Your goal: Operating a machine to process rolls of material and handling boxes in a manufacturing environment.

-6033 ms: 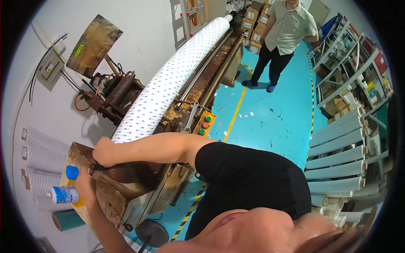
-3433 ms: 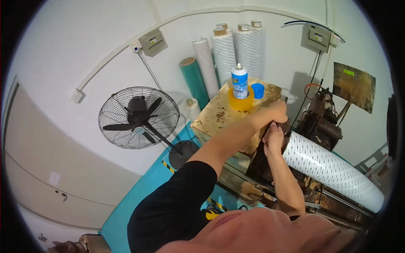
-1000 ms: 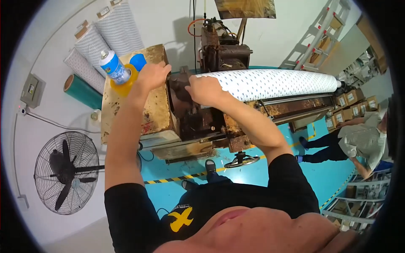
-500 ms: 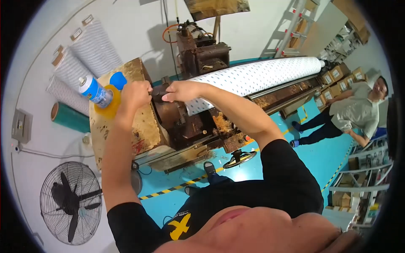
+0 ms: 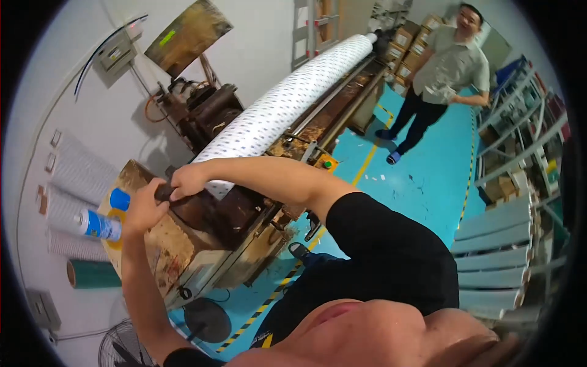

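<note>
Right hand [image 5: 191,179] has neared left hand [image 5: 146,205]; spray can [image 5: 99,225] stands near blue cup [image 5: 120,199].

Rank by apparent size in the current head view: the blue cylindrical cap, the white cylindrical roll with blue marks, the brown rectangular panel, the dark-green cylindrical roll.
1. White cylindrical roll with blue marks
2. Brown rectangular panel
3. Dark-green cylindrical roll
4. Blue cylindrical cap

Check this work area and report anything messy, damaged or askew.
Small white scraps lie on the blue floor, like stray litter. The tan tabletop beside the left hand looks stained and ragged along its edge. A white corner pokes out below the right forearm, possibly loose wrapping from the patterned roll.
</note>
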A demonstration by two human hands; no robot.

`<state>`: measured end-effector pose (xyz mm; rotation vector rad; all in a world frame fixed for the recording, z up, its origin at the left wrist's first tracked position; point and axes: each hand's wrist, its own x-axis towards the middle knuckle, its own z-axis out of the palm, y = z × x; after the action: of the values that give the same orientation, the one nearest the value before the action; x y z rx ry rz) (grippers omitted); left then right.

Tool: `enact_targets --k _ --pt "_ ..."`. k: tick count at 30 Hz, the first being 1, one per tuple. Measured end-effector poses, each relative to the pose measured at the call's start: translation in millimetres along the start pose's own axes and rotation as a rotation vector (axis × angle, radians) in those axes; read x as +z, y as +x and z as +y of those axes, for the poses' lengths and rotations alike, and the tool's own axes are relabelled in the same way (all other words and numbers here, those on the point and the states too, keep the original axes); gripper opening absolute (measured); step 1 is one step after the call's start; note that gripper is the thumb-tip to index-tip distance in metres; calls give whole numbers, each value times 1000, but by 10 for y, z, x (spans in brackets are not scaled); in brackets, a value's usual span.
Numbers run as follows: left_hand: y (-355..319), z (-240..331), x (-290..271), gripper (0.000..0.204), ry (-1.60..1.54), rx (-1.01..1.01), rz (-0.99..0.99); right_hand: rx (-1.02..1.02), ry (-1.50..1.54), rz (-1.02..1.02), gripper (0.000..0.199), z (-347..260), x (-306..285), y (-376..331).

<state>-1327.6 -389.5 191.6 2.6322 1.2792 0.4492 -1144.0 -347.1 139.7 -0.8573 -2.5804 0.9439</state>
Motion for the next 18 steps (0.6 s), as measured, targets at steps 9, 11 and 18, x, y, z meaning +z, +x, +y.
enact_targets --k 9,11,18 --pt "-485 519 -525 22 113 38 284 -259 -132 153 50 -765 -710 -597" --pt "-894 549 -569 27 228 -32 406 -235 -17 388 37 -860 -704 -879" --pt "-2591 801 -377 27 49 -681 444 194 485 474 14 -276 482 -2116"
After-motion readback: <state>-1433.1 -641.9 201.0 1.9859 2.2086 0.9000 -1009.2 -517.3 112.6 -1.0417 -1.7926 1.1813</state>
